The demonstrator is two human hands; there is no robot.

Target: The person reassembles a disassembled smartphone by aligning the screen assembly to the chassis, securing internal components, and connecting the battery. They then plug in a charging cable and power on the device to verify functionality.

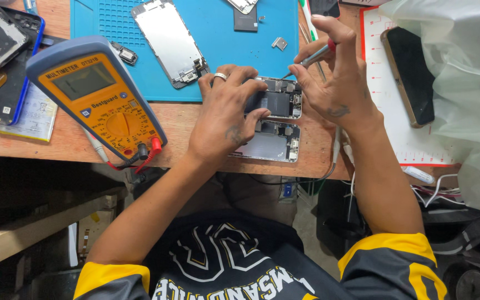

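Left hand (226, 114) clamps the opened grey smartphone chassis (276, 99) steady at the desk edge, right hand (331, 78) pinching a red-capped precision screwdriver (312, 58) tip-down into it.

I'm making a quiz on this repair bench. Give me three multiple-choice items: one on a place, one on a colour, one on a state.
1. Where does the multimeter lie?
A. left of the hands
B. right of the hands
C. on the floor

2. What colour is the mat?
A. green
B. blue
C. black

3. What does the right hand hold?
A. nothing
B. a cloth
C. a screwdriver

A: it sits beyond the left hand. B: the mat is plainly blue. C: its tip points at the opened phone.
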